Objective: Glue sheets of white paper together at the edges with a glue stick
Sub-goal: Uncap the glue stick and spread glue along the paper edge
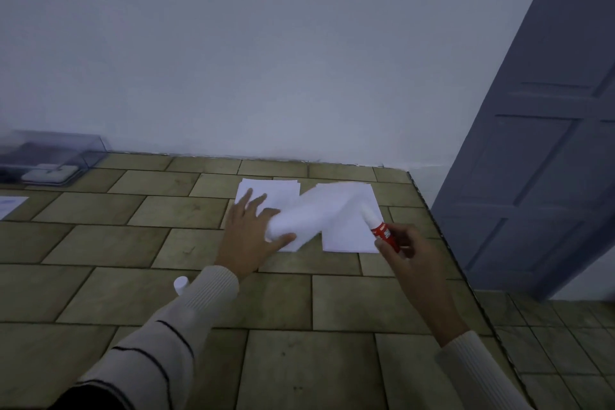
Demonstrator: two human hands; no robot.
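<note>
Listing from my remote seat, largest item first.

1. Olive-brown tiled tabletop [133, 276]: carries everything below.
2. Right stack of white paper sheets [346, 236]: flat, near the table's right edge.
3. Left stack of white paper sheets [273, 191]: flat, just beside the right stack, partly under the hand.
4. Loose white paper sheet [309, 213]: blurred and bowed upward, bridging from the left stack across to the right one.
5. Left hand [246, 236]: thumb pinches the loose sheet's near end, and the fingers are spread over the left stack.
6. Right hand [412, 263]: fingers are clamped round the glue stick's lower body.
7. Red glue stick with white tip [381, 228]: uncapped, tip angled up-left over the right stack. I cannot tell whether it touches the paper.
8. Small white cylindrical cap [181, 284]: standing by the left sleeve, well apart from the stick.

Progress, my judgement: glue is readied and a sheet is in hand. I can confirm no finished seam, so gluing and pressing the edges remain, with both stacks left to work through.
</note>
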